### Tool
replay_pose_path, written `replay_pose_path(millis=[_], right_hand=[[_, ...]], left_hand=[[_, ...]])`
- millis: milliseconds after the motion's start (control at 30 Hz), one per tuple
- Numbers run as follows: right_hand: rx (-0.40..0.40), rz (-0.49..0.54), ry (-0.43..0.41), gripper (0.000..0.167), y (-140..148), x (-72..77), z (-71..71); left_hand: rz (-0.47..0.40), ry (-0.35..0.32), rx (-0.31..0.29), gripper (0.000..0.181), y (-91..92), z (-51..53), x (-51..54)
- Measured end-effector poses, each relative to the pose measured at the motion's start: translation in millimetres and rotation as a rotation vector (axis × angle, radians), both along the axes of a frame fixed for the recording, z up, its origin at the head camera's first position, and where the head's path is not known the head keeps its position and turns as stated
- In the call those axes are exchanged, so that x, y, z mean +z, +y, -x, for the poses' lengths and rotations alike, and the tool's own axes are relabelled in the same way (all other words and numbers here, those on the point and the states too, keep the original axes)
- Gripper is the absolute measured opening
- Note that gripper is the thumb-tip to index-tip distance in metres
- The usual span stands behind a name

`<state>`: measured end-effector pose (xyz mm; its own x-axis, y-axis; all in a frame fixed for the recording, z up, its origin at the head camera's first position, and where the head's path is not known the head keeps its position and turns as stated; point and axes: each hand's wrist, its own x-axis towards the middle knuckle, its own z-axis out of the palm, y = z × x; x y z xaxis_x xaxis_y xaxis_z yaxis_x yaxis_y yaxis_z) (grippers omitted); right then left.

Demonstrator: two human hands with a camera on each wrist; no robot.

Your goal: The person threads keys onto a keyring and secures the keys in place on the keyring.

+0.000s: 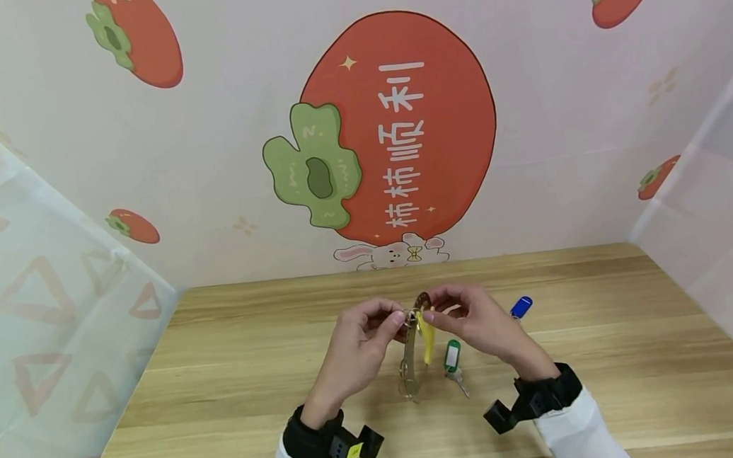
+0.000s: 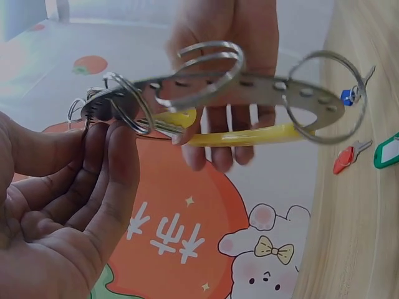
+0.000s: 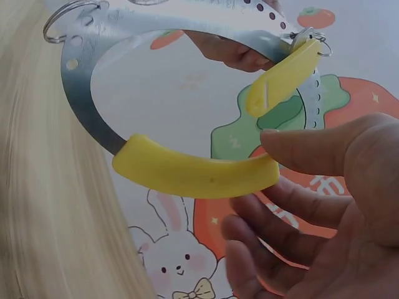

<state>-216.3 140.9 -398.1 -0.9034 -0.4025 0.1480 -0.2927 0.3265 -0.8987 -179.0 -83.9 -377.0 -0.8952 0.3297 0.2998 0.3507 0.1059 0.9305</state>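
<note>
A curved metal key-holder plate (image 3: 78, 93) with a row of holes and a yellow grip (image 3: 196, 171) is held above the table. Several split rings hang from it, and one large ring (image 2: 355, 68) is plain in the left wrist view. My left hand (image 1: 358, 346) pinches at a small ring by the plate's far end; the exact contact is partly hidden. With thumb and forefinger, my right hand (image 1: 478, 320) pinches one end of the yellow grip. A flat yellow tag (image 3: 283, 81) dangles from a ring close to the right thumb.
On the wooden table (image 1: 237, 394) lie a green key tag (image 1: 453, 356) with a key, a blue key tag (image 1: 522, 307) behind my right hand, and a red key tag (image 2: 343, 160) with its key. A printed cloth backdrop (image 1: 557, 130) rises behind.
</note>
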Motion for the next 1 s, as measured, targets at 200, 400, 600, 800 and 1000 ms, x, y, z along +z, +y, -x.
replay_pose_path(millis=[200,400,600,800,1000], right_hand=[[0.173,0.024,-0.144,0.021,5.6,-4.9,3.1],[0.179,0.14,-0.2,0.025,9.2,0.2,2.1],[0.094,0.219,-0.086,0.024,12.2,10.5,-4.8],[0.078,0.233,0.05,0.013,10.5,16.3,-10.2],[0.038,0.145,0.175,0.008,7.4,20.5,-15.4]], left_hand=[[-0.037,-0.045,0.02,0.015,-3.0,1.1,0.4],[-0.03,-0.119,0.008,0.016,-11.6,4.2,1.4],[-0.036,-0.198,-0.029,0.016,-18.2,10.8,-2.2],[0.078,-0.095,0.042,0.015,-18.5,13.6,-7.3],[0.129,0.08,0.227,0.015,-17.2,8.0,-0.7]])
